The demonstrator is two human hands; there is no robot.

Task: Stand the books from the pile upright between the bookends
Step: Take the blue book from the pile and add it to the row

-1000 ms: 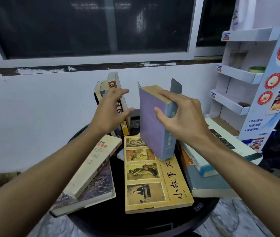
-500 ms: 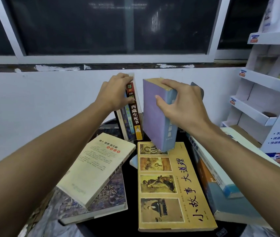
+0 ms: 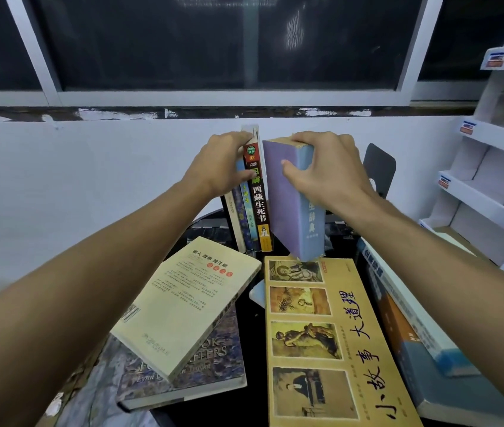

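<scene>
On my feed the right hand (image 3: 327, 171) has its grip clenched over the top of the blue book (image 3: 287, 211), thumb on the lilac cover. The book stands nearly upright, leaning a little, just right of the row (image 3: 258, 204) of upright books and left of the grey bookend (image 3: 380, 167). Its lower corner meets the far edge of the yellow book (image 3: 315, 334) (I cannot tell whether it rests there or hangs just above). The left hand (image 3: 223, 161) grasps the row from the top, fingers curled over the upper edges. On the black worktop (image 3: 253, 328) a cream book (image 3: 189, 303) lies tilted on a dark book (image 3: 207, 365), and a stack (image 3: 413, 334) lies at the right. White shelves (image 3: 490, 180) stand beyond.
</scene>
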